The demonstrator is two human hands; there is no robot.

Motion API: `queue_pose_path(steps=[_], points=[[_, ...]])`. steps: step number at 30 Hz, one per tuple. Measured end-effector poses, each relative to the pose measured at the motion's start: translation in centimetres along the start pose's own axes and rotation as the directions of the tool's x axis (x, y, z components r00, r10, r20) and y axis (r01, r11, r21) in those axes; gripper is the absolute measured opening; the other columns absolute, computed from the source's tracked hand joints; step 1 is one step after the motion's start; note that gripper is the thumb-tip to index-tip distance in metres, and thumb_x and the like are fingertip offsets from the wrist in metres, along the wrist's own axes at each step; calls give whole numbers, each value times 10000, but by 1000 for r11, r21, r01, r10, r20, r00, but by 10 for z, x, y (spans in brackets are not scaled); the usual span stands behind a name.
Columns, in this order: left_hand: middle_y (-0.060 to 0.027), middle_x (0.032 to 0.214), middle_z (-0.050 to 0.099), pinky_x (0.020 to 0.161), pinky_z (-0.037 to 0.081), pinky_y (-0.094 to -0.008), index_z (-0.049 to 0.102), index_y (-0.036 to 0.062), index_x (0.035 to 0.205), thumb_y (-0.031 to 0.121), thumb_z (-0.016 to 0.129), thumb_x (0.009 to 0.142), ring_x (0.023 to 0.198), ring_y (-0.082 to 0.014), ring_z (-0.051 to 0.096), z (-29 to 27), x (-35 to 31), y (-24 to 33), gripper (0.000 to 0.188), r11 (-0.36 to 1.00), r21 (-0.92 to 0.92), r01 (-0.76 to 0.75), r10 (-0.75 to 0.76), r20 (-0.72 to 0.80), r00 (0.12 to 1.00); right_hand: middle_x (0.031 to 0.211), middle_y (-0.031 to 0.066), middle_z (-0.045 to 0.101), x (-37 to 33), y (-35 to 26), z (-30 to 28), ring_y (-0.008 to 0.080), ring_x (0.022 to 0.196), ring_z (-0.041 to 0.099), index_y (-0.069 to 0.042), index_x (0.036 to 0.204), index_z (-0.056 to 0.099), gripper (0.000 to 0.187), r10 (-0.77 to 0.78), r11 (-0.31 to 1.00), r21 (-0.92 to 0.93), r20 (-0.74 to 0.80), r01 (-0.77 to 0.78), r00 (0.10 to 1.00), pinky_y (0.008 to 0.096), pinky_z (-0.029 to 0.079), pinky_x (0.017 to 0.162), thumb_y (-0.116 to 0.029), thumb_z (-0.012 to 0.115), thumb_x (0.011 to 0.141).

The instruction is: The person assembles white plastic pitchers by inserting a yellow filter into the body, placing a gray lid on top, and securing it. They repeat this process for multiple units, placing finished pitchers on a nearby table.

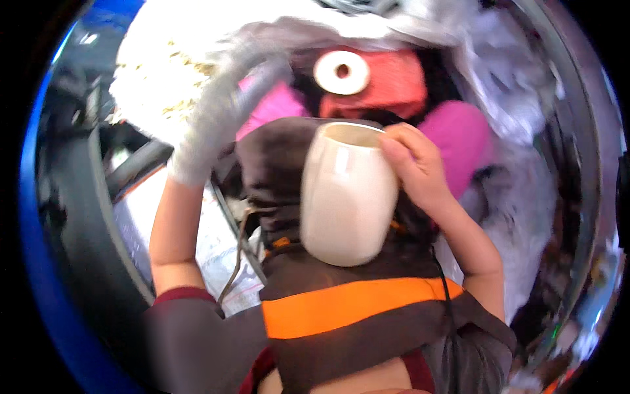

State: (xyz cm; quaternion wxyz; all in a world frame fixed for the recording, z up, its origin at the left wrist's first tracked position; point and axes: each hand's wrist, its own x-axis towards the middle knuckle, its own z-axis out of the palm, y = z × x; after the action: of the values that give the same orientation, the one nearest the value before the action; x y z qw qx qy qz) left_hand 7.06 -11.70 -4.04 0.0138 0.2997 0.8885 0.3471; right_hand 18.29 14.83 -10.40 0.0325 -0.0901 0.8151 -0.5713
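Observation:
My right hand [420, 164] is closed at the upper right side of a large cream-white mug [348, 203], by its rim. The glossy vessel is held in front of my body with its mouth toward the far side. Whether it has a handle is hidden behind my fingers. My left hand [220, 108], in a pale grey glove, is raised at the upper left and smeared by motion. Its fingers reach toward the upper right, apparently apart, with nothing seen in them. Beyond the mug, a white disc with a centre hole [357, 72] rests on a red, rough-textured block or folded cloth [400, 82].
A white heap with yellowish bits [154, 85] lies at the far left. Crumpled white plastic sheeting [518, 190] covers the right side. Rounded magenta shapes [462, 141] flank my lap. A dark curved frame [79, 217] and a bent thin rod [237, 256] are at left.

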Motion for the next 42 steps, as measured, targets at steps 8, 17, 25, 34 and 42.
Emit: queue_pose_path(steps=[8,17,25,34,42], points=[[-131,1174,551,895,454,-317,565,10,987,373,404,955,1028,-206,547,108,-29,13,399,-226,-855,467,-77,493,866,940,66,648,-103,84,-166,153,843,628,-61,1005,621,275,610,791,272,-419,-548,673,282,473,729,-298,517,911],[-109,1037,619,885,449,-284,595,-25,1041,154,500,786,980,-188,577,108,-13,27,326,187,-708,681,-206,650,732,671,130,630,-275,300,-107,226,637,640,-5,929,652,342,925,227,-233,-251,-946,284,338,490,582,-323,609,809],[-111,1034,621,862,467,-287,610,-15,998,136,524,760,955,-195,589,115,-7,24,296,276,-730,625,-223,584,780,976,213,623,-323,311,0,376,902,607,-26,1112,544,345,710,474,-174,-504,-863,492,440,470,758,-253,566,853],[-108,1059,618,857,469,-293,608,-24,1031,97,533,774,969,-192,587,116,9,31,294,249,-697,672,-147,659,738,1068,181,599,-206,172,-106,349,1026,553,-44,1181,506,358,161,493,-422,-815,-761,557,408,438,853,-214,564,871],[-135,1221,530,971,404,-326,359,7,1346,240,602,833,1122,-217,523,112,7,43,614,-97,-756,648,88,642,762,1042,156,571,-65,18,-100,273,928,584,-13,1026,546,202,-582,805,-357,-629,474,515,392,481,838,-115,587,857]])
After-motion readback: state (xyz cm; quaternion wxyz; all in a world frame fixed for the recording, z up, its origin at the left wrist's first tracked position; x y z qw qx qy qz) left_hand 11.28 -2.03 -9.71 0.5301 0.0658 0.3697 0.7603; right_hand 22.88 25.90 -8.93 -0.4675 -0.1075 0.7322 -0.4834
